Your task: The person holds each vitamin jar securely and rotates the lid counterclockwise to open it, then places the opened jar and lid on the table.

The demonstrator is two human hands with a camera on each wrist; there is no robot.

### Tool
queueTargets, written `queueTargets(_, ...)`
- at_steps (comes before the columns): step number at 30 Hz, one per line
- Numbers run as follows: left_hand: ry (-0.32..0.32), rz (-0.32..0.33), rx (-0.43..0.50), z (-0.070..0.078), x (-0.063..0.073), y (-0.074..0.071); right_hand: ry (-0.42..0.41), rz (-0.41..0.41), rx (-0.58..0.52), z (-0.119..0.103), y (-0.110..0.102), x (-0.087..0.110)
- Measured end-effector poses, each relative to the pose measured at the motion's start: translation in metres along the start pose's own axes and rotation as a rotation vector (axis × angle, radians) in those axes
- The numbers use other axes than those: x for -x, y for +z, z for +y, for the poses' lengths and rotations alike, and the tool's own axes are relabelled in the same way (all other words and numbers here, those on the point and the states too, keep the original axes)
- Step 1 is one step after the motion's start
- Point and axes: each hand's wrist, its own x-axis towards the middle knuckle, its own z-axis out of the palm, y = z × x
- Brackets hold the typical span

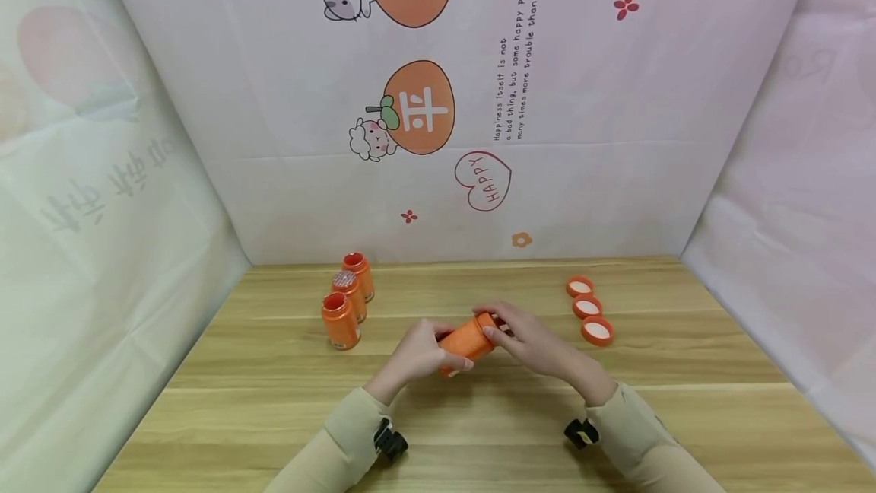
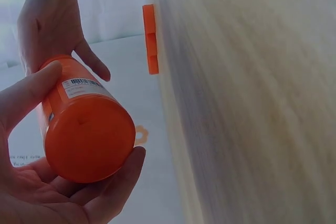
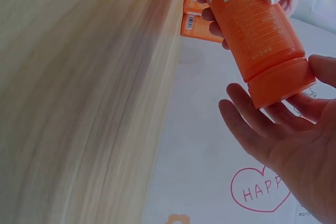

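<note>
An orange bottle (image 1: 465, 342) with a white barcode label is tilted in the air above the table, between both hands. The left hand (image 1: 423, 351) grips its body near the base, thumb along the side. At the other end, the right hand (image 1: 518, 335) holds the orange screw cap (image 3: 281, 82) between thumb and fingers. The cap sits on the bottle's neck. In the left wrist view the bottle's round base (image 2: 89, 139) faces the camera.
To the left, several orange bottles stand uncapped in a row, the nearest bottle (image 1: 340, 321) in front. One middle bottle (image 1: 349, 295) shows silvery contents at its mouth. Orange caps (image 1: 597, 331) with white liners lie in a row at the right of the wooden table (image 1: 274, 409).
</note>
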Motion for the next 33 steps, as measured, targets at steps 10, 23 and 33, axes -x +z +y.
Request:
queueTargets(10, 0.018, 0.038, -0.02, 0.004, 0.001, 0.003, 0.095, 0.032, -0.01, -0.001, 0.0, -0.002)
queueTargets(23, 0.023, 0.109, -0.086, 0.005, 0.0, 0.01, 0.196, 0.092, -0.038, 0.002, 0.004, -0.007)
queueTargets(33, 0.043, 0.179, -0.156, 0.006, -0.002, 0.01, 0.399, 0.124, -0.158, 0.001, 0.005, -0.009)
